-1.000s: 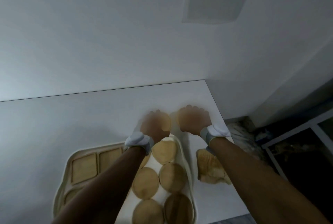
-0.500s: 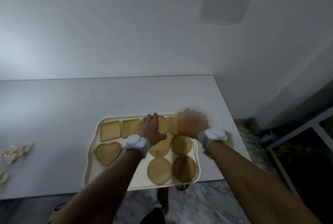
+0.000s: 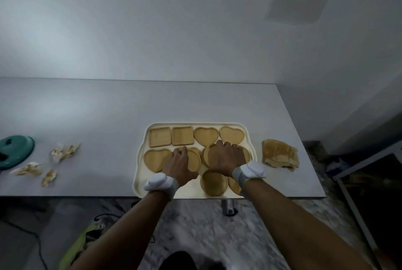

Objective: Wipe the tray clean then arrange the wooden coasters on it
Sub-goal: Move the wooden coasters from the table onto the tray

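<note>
Our left hand (image 3: 180, 164) lay flat, palm down and fingers loosely spread, on a round wooden coaster (image 3: 194, 159) in the middle row of the cream rectangular plastic tray (image 3: 140, 174); we could not tell whether it gripped the coaster or merely pressed on it. Our right hand (image 3: 225, 157) lay the same way on another round wooden coaster (image 3: 208, 155) just beside it, its hold equally unclear. Along the tray's far edge sat two square wooden coasters (image 3: 160, 136) and two heart-shaped wooden coasters (image 3: 205, 136). A third heart-shaped coaster (image 3: 154, 158) sat at the tray's left side. One more round coaster (image 3: 214, 183) sat at the tray's near edge. A crumpled tan cloth (image 3: 280, 155) lay right of the tray on the white table (image 3: 87, 117).
</note>
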Available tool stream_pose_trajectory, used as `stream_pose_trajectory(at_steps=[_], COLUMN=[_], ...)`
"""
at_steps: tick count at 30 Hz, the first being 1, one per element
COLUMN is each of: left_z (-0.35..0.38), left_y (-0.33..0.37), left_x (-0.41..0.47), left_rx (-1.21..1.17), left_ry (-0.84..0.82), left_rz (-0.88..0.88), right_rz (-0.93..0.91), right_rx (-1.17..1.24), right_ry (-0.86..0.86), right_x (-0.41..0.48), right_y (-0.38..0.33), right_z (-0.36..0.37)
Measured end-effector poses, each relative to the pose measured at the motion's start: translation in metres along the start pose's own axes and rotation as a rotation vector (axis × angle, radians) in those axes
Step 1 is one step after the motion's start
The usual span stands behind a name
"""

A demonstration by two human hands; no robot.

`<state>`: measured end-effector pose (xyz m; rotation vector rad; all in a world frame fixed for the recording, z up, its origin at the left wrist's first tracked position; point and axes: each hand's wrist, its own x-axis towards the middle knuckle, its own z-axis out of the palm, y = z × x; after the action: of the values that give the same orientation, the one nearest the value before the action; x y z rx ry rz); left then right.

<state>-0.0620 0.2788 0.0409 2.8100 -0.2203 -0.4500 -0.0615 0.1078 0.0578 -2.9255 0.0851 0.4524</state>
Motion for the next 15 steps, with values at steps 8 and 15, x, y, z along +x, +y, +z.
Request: stream_pose_trajectory(at_steps=[8, 15], left_z=[0.005, 0.013], left_y=[-0.057, -0.098], left_x=[-0.029, -0.042], left_rx=[-0.012, -0.003], left_ry=[-0.049, -0.090], left_rz=[-0.050, -0.067], right_rz=[-0.013, 0.006], right_rx=[-0.014, 0.004], right_ry=[-0.055, -0.083], right_x=[-0.018, -0.025], right_y=[-0.052, -0.086], right_z=[0.036, 0.064])
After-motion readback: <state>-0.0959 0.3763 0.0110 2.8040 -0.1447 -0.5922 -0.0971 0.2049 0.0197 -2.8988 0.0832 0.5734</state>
